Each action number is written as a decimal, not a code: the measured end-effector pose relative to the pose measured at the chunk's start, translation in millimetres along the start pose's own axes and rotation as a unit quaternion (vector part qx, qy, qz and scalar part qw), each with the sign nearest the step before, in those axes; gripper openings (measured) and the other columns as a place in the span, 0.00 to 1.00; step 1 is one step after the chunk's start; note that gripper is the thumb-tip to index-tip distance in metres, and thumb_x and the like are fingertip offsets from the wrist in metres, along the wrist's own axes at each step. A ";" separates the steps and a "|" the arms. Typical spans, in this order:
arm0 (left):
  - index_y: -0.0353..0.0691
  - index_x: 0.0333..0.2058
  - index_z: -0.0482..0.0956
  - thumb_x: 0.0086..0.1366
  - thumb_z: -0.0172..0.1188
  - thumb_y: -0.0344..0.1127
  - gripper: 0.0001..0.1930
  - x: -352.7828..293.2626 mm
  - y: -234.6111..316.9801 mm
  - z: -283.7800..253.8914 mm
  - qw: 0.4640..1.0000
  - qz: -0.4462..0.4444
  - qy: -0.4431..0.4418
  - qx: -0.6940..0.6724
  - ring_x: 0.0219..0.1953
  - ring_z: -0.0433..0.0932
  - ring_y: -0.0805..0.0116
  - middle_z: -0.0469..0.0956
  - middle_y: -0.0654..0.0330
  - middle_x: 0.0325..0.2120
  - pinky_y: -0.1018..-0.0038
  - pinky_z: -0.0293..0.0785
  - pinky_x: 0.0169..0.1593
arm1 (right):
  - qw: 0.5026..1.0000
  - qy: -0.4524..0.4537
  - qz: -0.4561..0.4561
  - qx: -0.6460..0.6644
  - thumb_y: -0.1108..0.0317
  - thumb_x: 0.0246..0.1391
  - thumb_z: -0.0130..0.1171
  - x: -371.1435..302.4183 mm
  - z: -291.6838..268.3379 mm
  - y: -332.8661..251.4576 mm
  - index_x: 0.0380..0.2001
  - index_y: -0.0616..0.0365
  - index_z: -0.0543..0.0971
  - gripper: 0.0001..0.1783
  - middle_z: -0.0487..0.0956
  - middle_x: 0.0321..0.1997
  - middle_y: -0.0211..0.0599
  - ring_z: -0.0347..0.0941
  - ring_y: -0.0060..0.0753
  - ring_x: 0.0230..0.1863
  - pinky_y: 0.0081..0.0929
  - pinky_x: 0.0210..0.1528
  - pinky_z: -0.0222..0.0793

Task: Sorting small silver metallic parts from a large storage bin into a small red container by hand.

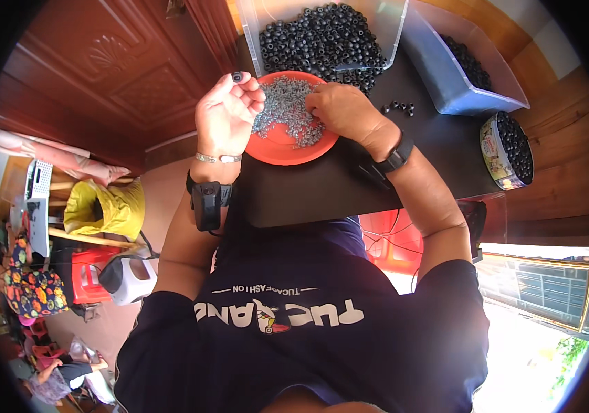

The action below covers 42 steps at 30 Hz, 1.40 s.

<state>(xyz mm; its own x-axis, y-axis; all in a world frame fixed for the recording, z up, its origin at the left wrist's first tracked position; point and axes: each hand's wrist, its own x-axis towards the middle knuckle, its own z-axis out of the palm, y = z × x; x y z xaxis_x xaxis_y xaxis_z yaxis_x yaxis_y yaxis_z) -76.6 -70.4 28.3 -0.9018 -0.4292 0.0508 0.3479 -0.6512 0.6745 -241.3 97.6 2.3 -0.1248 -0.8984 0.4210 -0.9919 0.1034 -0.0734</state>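
Observation:
My left hand (224,117) is raised at the left rim of an orange-red plate (277,153). Thumb and forefinger pinch a small round black part with a hole (238,77), its hole facing up. Many tiny silvery metal pieces (284,103) cover most of the plate, with its bare bottom showing toward the near side. My right hand (349,113) reaches over the plate's right rim. Its fingers are closed at the edge of the metal pieces, and what they pinch is too small or hidden to make out.
Behind the plate a clear bin (256,41) holds many black parts. To the right stand a bluish bin (470,100) and a round tin (492,155) with more. Several loose black parts (399,107) lie on the dark table (308,193). Another person (67,375) is far off at lower left.

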 end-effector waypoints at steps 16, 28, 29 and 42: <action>0.39 0.36 0.73 0.67 0.46 0.42 0.13 -25.5 -27.4 12.9 0.988 -0.138 -0.053 0.039 0.34 0.75 0.66 0.76 0.57 0.34 0.72 0.68 0.40 | 0.866 0.062 0.122 0.482 0.77 0.56 0.56 5.3 -35.6 -2.6 0.38 0.61 0.79 0.07 0.77 0.36 0.27 0.71 0.17 0.39 0.18 0.44 0.67; 0.39 0.37 0.72 0.68 0.44 0.40 0.12 2.7 -34.0 14.5 0.985 -0.152 -0.086 0.013 0.36 0.74 0.67 0.75 0.58 0.32 0.73 0.68 0.42 | 0.862 0.053 0.077 0.499 0.79 0.54 0.57 4.0 -32.7 -12.2 0.38 0.61 0.79 0.08 0.78 0.38 0.31 0.74 0.22 0.41 0.20 0.44 0.71; 0.39 0.36 0.72 0.68 0.44 0.40 0.12 4.1 -34.2 13.7 0.984 -0.151 -0.091 0.015 0.35 0.74 0.67 0.75 0.59 0.32 0.73 0.68 0.42 | 0.861 0.052 0.079 0.500 0.79 0.54 0.57 3.9 -31.9 -11.9 0.38 0.61 0.79 0.08 0.78 0.38 0.31 0.74 0.22 0.41 0.20 0.44 0.71; 0.40 0.36 0.72 0.68 0.45 0.41 0.12 10.7 -39.0 14.0 0.978 -0.197 -0.071 0.001 0.33 0.74 0.69 0.75 0.60 0.33 0.75 0.67 0.39 | 0.669 0.051 0.212 0.710 0.68 0.58 0.56 2.9 -22.4 1.3 0.41 0.60 0.79 0.11 0.79 0.41 0.33 0.73 0.24 0.43 0.24 0.50 0.67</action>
<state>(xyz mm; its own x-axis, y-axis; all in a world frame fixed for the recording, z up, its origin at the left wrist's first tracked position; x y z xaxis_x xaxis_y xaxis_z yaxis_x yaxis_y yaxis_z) -103.3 -40.9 12.9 -0.9922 -0.0548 -0.1118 -0.0335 -0.7473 0.6637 -243.5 104.6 23.7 -0.4603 -0.8760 0.1444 0.1464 -0.2353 -0.9608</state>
